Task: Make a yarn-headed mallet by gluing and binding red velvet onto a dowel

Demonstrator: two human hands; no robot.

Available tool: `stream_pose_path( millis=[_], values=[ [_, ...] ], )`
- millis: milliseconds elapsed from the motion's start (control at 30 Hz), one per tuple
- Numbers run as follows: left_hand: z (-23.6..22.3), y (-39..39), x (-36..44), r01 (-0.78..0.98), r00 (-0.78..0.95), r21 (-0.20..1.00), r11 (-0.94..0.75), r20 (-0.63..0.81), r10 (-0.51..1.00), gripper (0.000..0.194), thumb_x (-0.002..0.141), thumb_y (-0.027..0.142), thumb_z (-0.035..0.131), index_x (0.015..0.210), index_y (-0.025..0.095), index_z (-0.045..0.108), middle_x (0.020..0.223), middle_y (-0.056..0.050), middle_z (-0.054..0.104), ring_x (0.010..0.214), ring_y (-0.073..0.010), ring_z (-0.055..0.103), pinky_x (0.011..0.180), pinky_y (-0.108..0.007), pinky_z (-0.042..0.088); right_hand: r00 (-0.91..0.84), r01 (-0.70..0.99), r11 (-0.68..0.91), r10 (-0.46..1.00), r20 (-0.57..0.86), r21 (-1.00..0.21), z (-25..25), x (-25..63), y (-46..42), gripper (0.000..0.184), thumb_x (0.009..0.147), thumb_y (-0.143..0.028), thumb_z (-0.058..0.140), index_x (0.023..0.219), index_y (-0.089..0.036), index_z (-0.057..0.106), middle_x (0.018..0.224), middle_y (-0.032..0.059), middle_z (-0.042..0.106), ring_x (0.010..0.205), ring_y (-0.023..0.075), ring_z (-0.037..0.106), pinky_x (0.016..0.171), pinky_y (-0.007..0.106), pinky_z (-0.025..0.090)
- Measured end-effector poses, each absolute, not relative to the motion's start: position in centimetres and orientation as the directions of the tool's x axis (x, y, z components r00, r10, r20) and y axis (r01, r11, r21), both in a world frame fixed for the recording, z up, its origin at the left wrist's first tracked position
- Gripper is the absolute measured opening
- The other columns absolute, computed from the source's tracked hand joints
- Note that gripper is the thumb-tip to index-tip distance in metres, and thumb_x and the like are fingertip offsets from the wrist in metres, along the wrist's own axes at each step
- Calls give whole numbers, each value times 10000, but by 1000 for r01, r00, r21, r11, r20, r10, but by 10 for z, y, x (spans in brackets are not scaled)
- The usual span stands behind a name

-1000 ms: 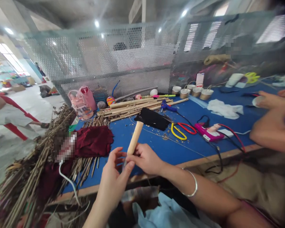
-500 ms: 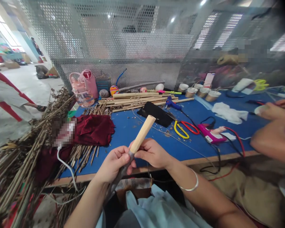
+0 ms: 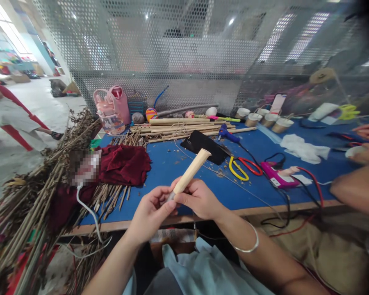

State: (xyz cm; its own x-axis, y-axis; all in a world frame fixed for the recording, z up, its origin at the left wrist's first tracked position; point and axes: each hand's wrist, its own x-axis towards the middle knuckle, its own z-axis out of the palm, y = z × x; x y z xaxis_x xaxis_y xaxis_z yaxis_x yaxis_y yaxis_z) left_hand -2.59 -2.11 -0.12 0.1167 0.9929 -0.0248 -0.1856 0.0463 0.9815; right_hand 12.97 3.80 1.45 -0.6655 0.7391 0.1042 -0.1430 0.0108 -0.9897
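Pale wooden rod [image 3: 190, 174] at centre of frame, tilted, upper end toward the right. Gripped at grey-covered lower end by left hand [image 3: 153, 211], fingers closed; clasped just above by right hand [image 3: 201, 199], likewise closed. Noted beyond on blue tabletop [image 3: 166, 164]: black cloth [image 3: 203, 146], yellow-and-red-handled scissors [image 3: 233, 158], blue glue gun [image 3: 229, 134]. At centre left, dark red cloth [image 3: 126, 164]; toward right, magenta power strip [image 3: 276, 175].

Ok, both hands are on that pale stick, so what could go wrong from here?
Gripped low by the left hand and right hand, the pale stick might tip or slip. The black cable draped over the table's front edge could snag the right forearm.
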Motion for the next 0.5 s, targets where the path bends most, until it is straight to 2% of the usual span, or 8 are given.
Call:
stream_pose_path(
  millis=[100, 167, 233, 300, 367, 400, 433, 500],
  values=[
    [-5, -23, -18, -36, -117, 992, -117, 112, 987, 348, 682, 265, 766, 985, 193, 611, 932, -29, 674, 842, -133, 609, 761, -227, 469, -617, -122, 49, 779, 115, -991, 14, 129, 37, 219, 780, -317, 675, 887, -131, 629, 720, 14, 627, 640, 106, 580, 620, 214, 470],
    [-5, -23, -18, -43, -121, 995, -87, 81, 989, 251, 707, 289, 747, 882, 171, 611, 818, -19, 669, 750, -115, 607, 705, -214, 472, -628, -127, 47, 770, 117, -991, 14, 131, 38, 220, 784, -309, 673, 908, -132, 628, 727, 13, 629, 639, 101, 578, 621, 211, 470],
    [-2, -20, -21, -175, 5, 984, 36, -36, 999, 256, 711, 332, 739, 819, 158, 585, 711, -8, 653, 632, -101, 595, 625, -214, 480, -663, -146, 50, 736, 135, -988, 15, 134, 39, 228, 784, -310, 676, 921, -135, 624, 739, 13, 625, 640, 100, 578, 612, 210, 472],
    [3, -17, -26, -299, 191, 938, 174, -120, 974, 323, 671, 369, 765, 787, 151, 556, 688, -25, 663, 574, -107, 601, 582, -227, 490, -705, -159, 49, 694, 148, -986, 17, 136, 39, 237, 783, -317, 678, 922, -134, 619, 725, 11, 615, 619, 98, 574, 591, 211, 469],
    [6, -15, -28, -349, 321, 901, 257, -142, 936, 368, 656, 412, 764, 773, 150, 533, 699, -49, 677, 537, -114, 606, 549, -236, 490, -717, -159, 37, 682, 141, -987, 18, 136, 40, 244, 792, -335, 667, 917, -133, 607, 679, 0, 595, 574, 92, 558, 560, 209, 457],
    [6, -14, -27, -347, 319, 905, 247, -134, 938, 368, 668, 422, 751, 798, 154, 535, 714, -49, 677, 532, -114, 605, 541, -235, 487, -707, -153, 34, 695, 134, -988, 18, 136, 41, 254, 795, -350, 661, 912, -133, 601, 668, -2, 592, 565, 93, 556, 556, 212, 456],
    [5, -14, -25, -321, 267, 926, 200, -114, 957, 364, 678, 413, 744, 848, 160, 545, 748, -44, 678, 553, -114, 610, 548, -233, 487, -682, -145, 37, 720, 127, -989, 17, 134, 41, 266, 792, -364, 659, 906, -133, 595, 672, 1, 596, 573, 97, 561, 564, 217, 459],
    [-2, -17, -19, -176, 38, 984, 29, -23, 999, 380, 673, 347, 758, 954, 184, 562, 823, -27, 672, 643, -119, 623, 600, -229, 494, -607, -129, 62, 785, 128, -990, 14, 131, 40, 285, 774, -387, 668, 880, -134, 589, 696, 10, 605, 606, 105, 568, 589, 223, 464]
  ],
)
